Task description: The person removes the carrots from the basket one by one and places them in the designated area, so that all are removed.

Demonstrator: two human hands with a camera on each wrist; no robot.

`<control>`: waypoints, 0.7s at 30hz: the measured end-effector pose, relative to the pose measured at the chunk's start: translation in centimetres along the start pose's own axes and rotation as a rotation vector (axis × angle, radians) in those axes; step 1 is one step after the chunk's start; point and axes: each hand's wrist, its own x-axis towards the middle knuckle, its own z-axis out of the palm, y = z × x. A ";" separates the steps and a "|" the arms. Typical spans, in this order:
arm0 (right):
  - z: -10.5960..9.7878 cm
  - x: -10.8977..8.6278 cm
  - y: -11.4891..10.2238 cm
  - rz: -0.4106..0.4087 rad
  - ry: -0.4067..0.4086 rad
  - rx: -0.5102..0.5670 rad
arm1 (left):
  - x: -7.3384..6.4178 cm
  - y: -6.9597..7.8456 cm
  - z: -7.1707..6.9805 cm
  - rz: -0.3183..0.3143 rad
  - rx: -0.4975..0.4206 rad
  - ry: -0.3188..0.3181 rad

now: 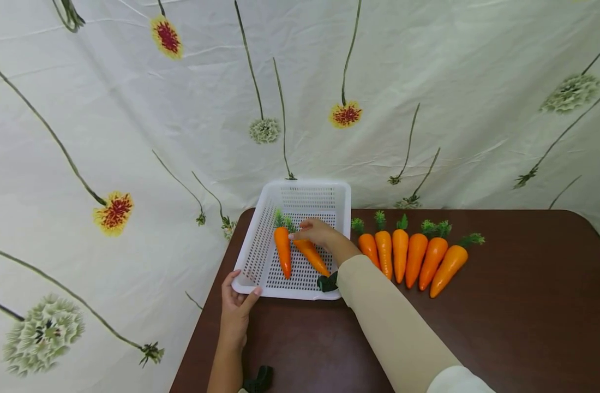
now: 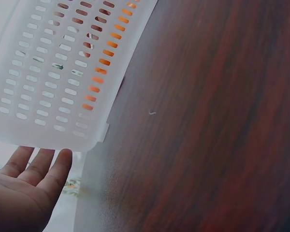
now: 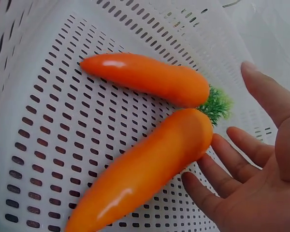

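Observation:
A white plastic basket holds two toy carrots with green leafy tops. My left hand grips its near left corner, thumb on the rim; in the left wrist view the fingers reach the corner's edge. Inside the basket, my right hand is over the lighter orange carrot, its thumb spread away and fingertips right at the carrot's thick end. Beside that carrot lies the redder one, tip pointing the same general way. The right hand hides part of the lighter carrot's top in the head view.
Several more carrots lie in a fanned row on the dark brown table, just right of the basket. Behind and to the left hangs a pale flowered cloth. The right sleeve crosses the basket's near right corner.

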 end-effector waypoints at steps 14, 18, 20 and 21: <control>0.3 0.1 0.2 -0.007 -0.119 -0.114 | 0.2 -0.1 -0.1 -0.010 -0.009 -0.013; 0.3 0.1 0.3 -0.003 -0.160 -0.180 | 0.2 0.0 -0.1 -0.014 0.000 -0.009; 0.4 0.1 0.3 -0.005 -0.182 -0.201 | 0.2 0.0 -0.1 -0.013 0.007 -0.010; 0.4 0.1 0.3 -0.005 -0.190 -0.213 | 0.2 0.0 -0.1 -0.013 0.007 -0.010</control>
